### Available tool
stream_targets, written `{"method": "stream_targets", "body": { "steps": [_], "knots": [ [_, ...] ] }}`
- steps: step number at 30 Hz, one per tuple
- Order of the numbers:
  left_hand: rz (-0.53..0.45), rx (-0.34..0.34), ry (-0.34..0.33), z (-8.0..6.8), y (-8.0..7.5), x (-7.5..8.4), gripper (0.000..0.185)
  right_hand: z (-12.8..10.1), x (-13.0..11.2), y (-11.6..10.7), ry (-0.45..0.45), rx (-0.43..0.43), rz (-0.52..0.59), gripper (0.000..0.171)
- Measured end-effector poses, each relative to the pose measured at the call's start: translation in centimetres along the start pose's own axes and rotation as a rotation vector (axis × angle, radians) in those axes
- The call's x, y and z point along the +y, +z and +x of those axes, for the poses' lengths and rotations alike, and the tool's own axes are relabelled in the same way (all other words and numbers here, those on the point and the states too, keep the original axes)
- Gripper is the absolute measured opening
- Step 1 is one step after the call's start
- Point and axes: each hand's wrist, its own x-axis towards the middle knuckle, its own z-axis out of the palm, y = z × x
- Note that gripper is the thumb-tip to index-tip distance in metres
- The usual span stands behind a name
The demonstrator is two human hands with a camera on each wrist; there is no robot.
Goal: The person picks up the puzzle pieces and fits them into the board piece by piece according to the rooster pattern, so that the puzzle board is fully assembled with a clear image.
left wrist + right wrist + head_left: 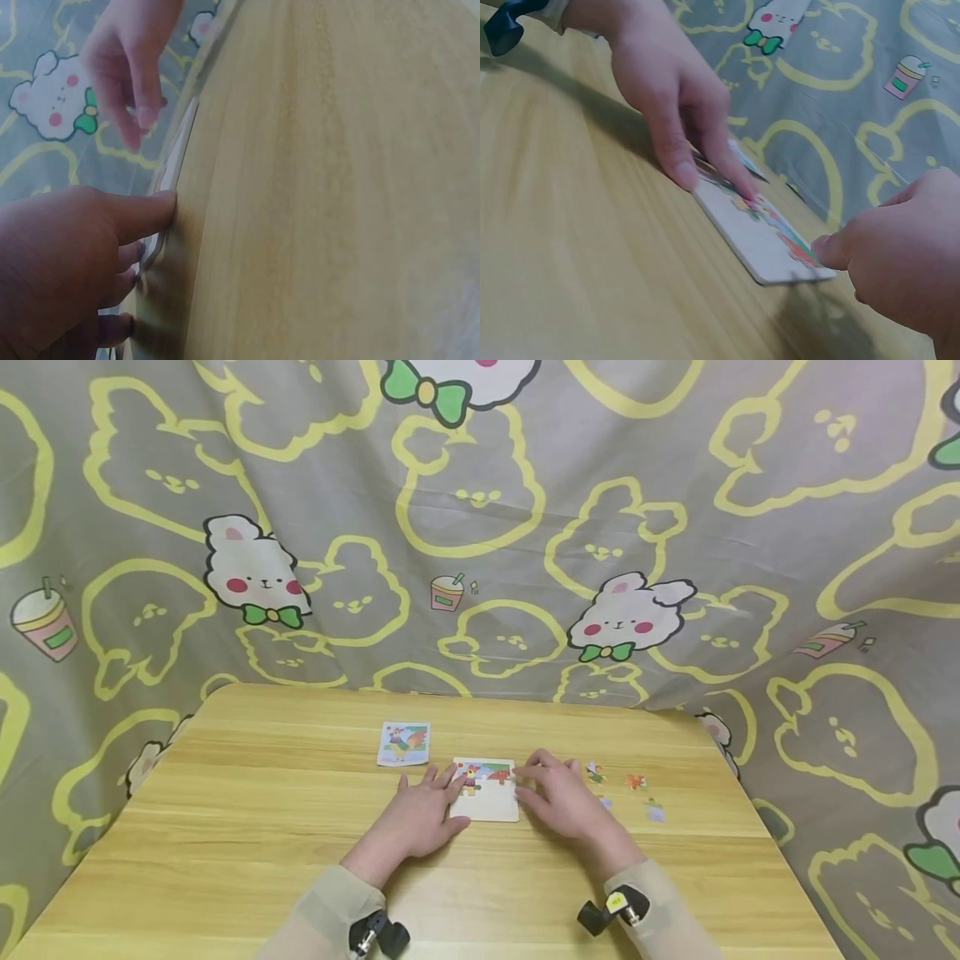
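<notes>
A white jigsaw board [487,810] lies flat on the table, its upper part filled with joined puzzle pieces [476,771] in blue, green and red. My left hand [426,814] rests at the board's left side, fingers spread. In the right wrist view its index finger touches the pieces, while its thumb [684,174] is at the board's edge. At the board's right edge is my right hand [558,793], fingers reaching over the rim beside a red piece [799,249]. Its thumb [831,251] overlaps the board's corner, and nothing shows gripped in it.
Several loose puzzle pieces [636,782] lie on the table [225,827] right of my right hand, some partly hidden by it. A square picture card [405,743] showing a colourful animal lies behind and left of the board. A patterned grey curtain [480,568] hangs behind the table.
</notes>
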Motion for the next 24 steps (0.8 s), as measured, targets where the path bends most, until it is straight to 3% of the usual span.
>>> {"method": "stream_targets", "body": {
  "steps": [8,24],
  "knots": [
    [-0.018,-0.001,0.000,-0.2,-0.1,0.0,0.071,-1.4,2.1,-1.5,0.040,0.026,0.085,0.038],
    [-0.014,0.000,0.004,-0.1,0.1,0.0,0.070,-4.8,6.7,-3.7,0.066,0.089,0.106,0.037]
  ]
}}
